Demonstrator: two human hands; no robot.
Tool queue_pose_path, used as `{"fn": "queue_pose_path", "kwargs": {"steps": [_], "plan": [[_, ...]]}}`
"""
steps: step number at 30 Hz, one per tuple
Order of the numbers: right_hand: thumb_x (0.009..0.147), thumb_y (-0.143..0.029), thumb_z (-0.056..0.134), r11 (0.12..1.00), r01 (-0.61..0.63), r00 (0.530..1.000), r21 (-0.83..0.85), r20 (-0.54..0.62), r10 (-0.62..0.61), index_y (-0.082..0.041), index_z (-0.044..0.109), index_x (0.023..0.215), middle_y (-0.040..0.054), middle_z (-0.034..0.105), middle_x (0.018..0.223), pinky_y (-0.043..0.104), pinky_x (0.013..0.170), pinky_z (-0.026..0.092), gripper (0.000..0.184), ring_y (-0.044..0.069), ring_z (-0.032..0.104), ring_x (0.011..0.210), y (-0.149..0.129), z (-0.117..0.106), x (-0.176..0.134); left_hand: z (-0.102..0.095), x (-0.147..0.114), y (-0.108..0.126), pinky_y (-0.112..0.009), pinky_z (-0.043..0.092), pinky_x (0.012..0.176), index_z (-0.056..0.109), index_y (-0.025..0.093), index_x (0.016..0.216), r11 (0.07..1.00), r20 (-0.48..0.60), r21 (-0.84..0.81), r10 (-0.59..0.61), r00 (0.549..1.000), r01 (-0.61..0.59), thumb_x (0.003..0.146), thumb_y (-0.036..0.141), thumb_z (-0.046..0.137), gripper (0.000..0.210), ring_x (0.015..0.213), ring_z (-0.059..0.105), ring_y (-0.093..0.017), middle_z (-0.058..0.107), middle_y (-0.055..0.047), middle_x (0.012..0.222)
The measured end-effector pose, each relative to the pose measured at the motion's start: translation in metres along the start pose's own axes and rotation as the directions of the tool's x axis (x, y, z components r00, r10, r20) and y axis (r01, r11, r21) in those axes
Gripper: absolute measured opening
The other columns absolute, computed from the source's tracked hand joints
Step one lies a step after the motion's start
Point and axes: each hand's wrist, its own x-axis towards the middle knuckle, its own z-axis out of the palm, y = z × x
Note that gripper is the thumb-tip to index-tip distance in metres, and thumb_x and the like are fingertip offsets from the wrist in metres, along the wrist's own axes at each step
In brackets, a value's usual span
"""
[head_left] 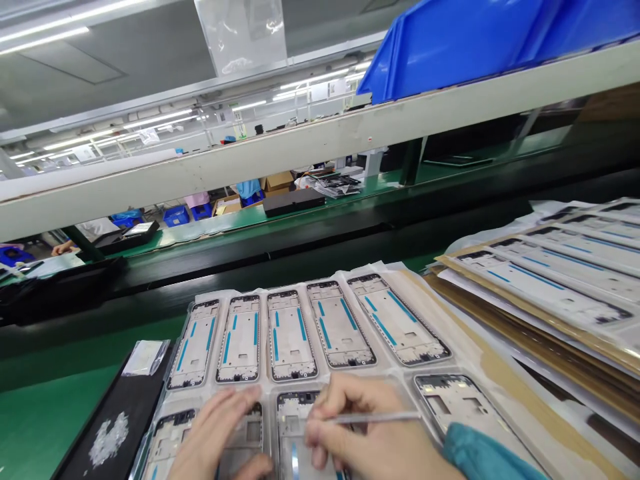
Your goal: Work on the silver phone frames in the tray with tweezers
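Our right hand [360, 427] fingers pinching thin metal tweezers [373, 418], tip over the phone frame [293, 430] in the near row, our left hand [215, 437] fingers spread flat on the neighbouring frame [245, 433], both in the clear tray [300, 333] on the green bench [45, 413], stacked trays [550, 280] to the right

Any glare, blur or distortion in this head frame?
Head view: ceiling tube lights blow out; the shelf rail tilts and bows; the right hand with tweezers and the left hand look slightly soft; tray frames stay sharp.
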Motion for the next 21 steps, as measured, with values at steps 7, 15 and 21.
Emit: {"fn": "queue_pose_path", "kwargs": {"steps": [7,15,21], "plan": [[0.069,-0.039,0.086,0.953,0.298,0.914,-0.057,-0.269,-0.302,-0.016,0.06,0.065,0.0042,0.072,0.066,0.019,0.046,0.048,0.035,0.012,0.064,0.053,-0.041,-0.082,0.047,0.044,0.042,0.039,-0.028,0.054,0.087,0.063,0.018,0.099,0.876,0.144,0.008,0.476,0.868,-0.482,0.102,0.018,0.036,0.027,0.097,0.066,-0.019,0.07,-0.007,0.105],[0.058,-0.047,0.09,0.985,0.163,0.934,-0.054,-0.313,-0.171,-0.017,0.055,0.061,0.0058,0.072,0.064,0.021,0.041,0.045,0.046,0.014,0.062,0.049,0.008,-0.099,0.062,0.113,0.091,0.104,-0.033,0.045,0.075,0.058,0.017,0.089,0.742,0.242,-0.053,0.659,0.712,-0.669,0.095,0.028,0.058,0.012,0.081,0.054,-0.019,0.054,-0.001,0.085],[0.057,-0.047,0.09,0.986,0.164,0.932,-0.007,-0.325,-0.158,-0.017,0.056,0.06,0.0059,0.07,0.06,0.02,0.039,0.04,0.046,0.012,0.059,0.043,0.002,-0.101,0.059,0.084,0.102,0.097,-0.034,0.041,0.074,0.057,0.02,0.088,0.769,0.243,-0.052,0.628,0.739,-0.637,0.094,0.029,0.059,0.011,0.072,0.046,-0.019,0.05,-0.001,0.083]]}}
